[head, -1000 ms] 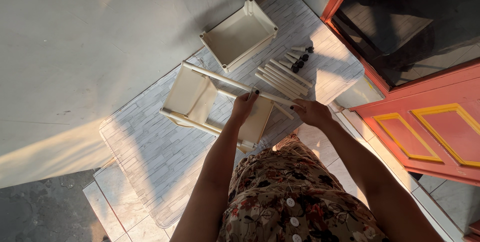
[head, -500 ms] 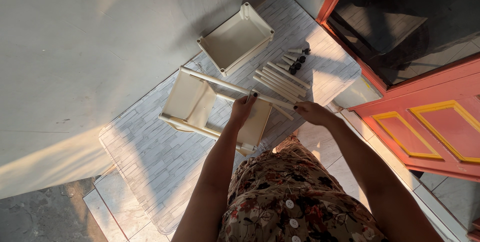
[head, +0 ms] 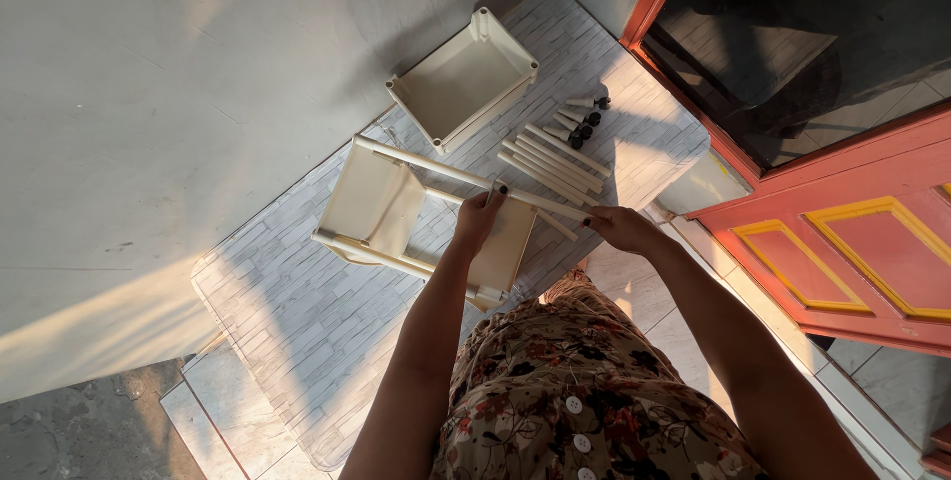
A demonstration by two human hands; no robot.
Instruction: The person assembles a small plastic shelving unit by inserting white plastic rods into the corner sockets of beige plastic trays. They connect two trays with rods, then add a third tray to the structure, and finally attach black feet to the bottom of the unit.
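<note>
Two hands work my cream rack (head: pixel 416 217): left hand (head: pixel 482 214) and right hand (head: pixel 616 227) both grip one pole (head: pixel 550 205); loose tubes (head: pixel 550 158) and spare tray (head: pixel 463 79) lie at twelve o'clock.

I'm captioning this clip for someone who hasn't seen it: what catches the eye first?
Mid-frame, the left hand and right hand hold a cream tube on a half-built cream shelf rack lying on the brick-patterned mat. Above it sit a loose cream tray and a row of spare tubes; a red door stands right.
</note>
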